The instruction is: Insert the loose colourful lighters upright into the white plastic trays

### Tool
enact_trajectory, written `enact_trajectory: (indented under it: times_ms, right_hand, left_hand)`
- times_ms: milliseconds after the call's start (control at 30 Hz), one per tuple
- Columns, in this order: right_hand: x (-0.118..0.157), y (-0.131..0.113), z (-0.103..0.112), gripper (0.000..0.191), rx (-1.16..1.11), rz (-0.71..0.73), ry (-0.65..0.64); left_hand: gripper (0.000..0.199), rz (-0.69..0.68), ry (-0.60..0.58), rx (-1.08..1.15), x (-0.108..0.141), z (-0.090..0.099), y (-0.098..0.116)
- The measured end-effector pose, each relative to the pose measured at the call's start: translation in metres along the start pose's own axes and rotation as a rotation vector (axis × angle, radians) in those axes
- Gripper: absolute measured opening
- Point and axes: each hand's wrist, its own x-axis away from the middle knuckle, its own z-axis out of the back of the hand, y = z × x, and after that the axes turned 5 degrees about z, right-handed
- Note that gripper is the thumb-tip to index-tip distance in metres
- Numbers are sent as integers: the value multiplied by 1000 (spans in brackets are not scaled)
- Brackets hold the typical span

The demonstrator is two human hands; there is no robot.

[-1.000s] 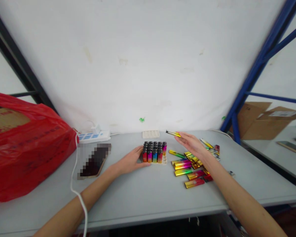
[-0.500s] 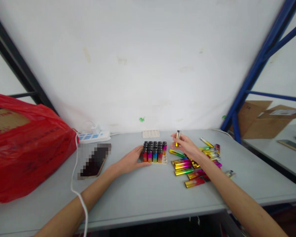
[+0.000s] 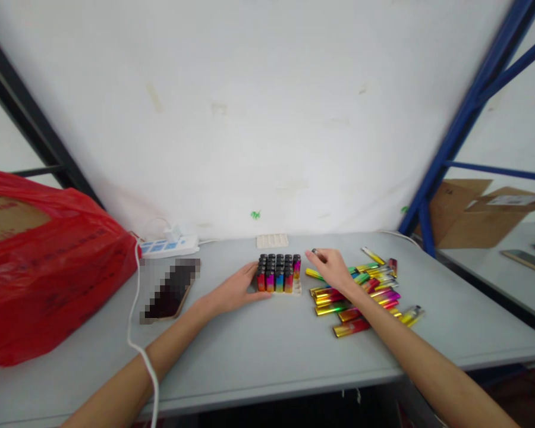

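Several colourful lighters [image 3: 280, 280] with black tops stand upright in rows in a white tray [image 3: 297, 287], whose front right slots show bare. My left hand [image 3: 238, 289] rests at the tray's left side, fingers behind and thumb along the front, holding it. Just right of the tray, my right hand [image 3: 332, 267] is closed round a lighter [image 3: 320, 256], of which only the top end shows. Loose shiny lighters [image 3: 352, 327] in gold, red, green and purple lie in a pile beneath and beside my right wrist.
A second white tray [image 3: 272, 241] lies against the wall. At the left are a red plastic bag [image 3: 57, 267], a power strip [image 3: 172, 245], a blurred-out phone [image 3: 172, 291] and a white cable [image 3: 136, 342]. A cardboard box [image 3: 481, 217] stands beyond the blue post [image 3: 457, 128].
My right hand has turned over, so the lighter that was upright in its fingertips is now mostly hidden by the hand. My left hand has stayed at the tray.
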Motion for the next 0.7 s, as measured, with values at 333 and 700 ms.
enact_trajectory:
  times_ms: [333,700]
  right_hand:
    - [4,-15,0,49,56,67,-9]
    - [3,-13,0,43,82,54,-31]
  left_hand:
    - [78,-8,6,1,0,1,2]
    - [80,25,-2,4,0,2,3]
